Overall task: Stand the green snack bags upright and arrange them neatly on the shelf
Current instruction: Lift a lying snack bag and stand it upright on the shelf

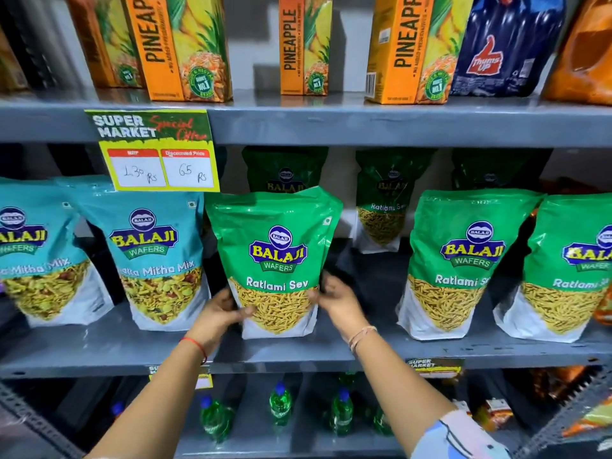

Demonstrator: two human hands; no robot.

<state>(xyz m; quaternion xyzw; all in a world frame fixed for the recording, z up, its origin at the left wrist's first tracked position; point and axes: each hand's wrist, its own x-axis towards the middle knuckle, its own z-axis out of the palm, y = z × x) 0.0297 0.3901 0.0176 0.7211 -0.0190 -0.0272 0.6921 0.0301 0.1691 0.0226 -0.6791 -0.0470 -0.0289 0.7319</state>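
A green Ratlami Sev bag point(276, 246) stands upright at the front of the grey middle shelf point(364, 351). My left hand point(222, 313) grips its lower left side and my right hand point(336, 298) grips its lower right edge. Two more green bags point(463, 260) point(569, 270) stand upright to the right at the front. Behind, in the shade, three further green bags point(284, 170) point(384, 200) point(490, 173) stand at the back of the shelf.
Two teal Mitha Mix bags point(155, 256) point(36, 253) stand left of the held bag. A yellow price tag point(155, 150) hangs from the upper shelf, which carries pineapple juice cartons point(185, 48). Green bottles point(280, 404) stand on the shelf below.
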